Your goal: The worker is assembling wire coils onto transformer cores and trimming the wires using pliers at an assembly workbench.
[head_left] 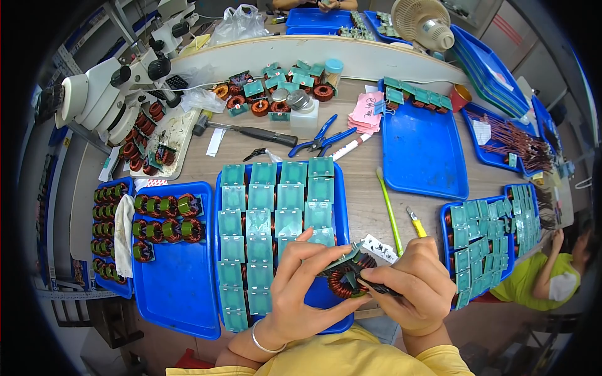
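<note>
A yellow top [351,355] with matching sleeves [448,361] is worn. A slim, silvery bangle [258,343] circles the left wrist [268,333].

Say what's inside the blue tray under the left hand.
Green boards in rows. What's beneath the boards is mostly covered; whatever lies under the left hand can't be seen.

The blue tray [426,156] is smooth plastic with a soft gloss; the held coil [340,285] wears ridged, shiny wire of coppery metal. The green boards [289,223] look smooth and slightly glossy. The bench [362,188] is matt with a wood-like grain, the rag [123,241] is rumpled cloth, the pink slips [364,114] are paper, the bag [238,26] is thin crinkled plastic, and the bangle [254,338] is polished metal
</note>
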Motion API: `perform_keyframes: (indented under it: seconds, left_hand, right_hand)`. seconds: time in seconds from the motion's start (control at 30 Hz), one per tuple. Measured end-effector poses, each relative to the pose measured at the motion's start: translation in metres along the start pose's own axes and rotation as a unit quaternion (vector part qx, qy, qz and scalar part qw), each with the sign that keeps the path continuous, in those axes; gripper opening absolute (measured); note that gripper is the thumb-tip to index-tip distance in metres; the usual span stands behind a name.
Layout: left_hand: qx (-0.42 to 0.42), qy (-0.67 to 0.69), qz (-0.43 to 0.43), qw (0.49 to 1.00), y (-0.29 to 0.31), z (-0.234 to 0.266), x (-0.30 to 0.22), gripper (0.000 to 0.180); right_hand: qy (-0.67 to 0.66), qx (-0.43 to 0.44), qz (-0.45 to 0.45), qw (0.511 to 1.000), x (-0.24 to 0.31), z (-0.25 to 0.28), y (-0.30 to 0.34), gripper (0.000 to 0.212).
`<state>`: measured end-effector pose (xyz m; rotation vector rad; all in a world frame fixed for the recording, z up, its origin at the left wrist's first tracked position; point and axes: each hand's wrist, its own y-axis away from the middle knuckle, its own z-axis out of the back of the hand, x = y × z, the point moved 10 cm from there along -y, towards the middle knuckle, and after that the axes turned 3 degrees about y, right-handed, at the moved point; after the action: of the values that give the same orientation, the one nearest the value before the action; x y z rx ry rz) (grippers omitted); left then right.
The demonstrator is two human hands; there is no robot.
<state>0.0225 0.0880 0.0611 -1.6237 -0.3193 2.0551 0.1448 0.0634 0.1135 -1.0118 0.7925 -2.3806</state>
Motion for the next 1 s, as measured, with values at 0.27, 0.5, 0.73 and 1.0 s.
perform_keyframes:
  seconds: [0.27,0.5,0.73,1.0]
  left_hand:
    - [-0.007,-0.007,-0.007,1.0,-0.0002,0.0004,-0.0013,0.058]
    - [-0.005,-0.007,-0.002,1.0,-0.0008,0.0003,-0.0012,0.058]
    - [-0.003,-0.007,-0.004,1.0,-0.001,-0.0005,-0.0012,0.058]
    - [-0.01,0.018,0.004,1.0,0.0013,-0.0005,0.0046,0.058]
  right_hand:
    - [-0.009,0.01,0.012,1.0,0.0005,0.0028,0.0027,0.032]
    - [-0.011,0.016,0.024,1.0,-0.0018,0.0017,0.0039,0.036]
    - [-0.013,0.022,0.02,0.999,-0.0017,0.0017,0.0038,0.036]
    - [-0.096,0.034,0.004,0.995,-0.0019,-0.0018,0.0044,0.031]
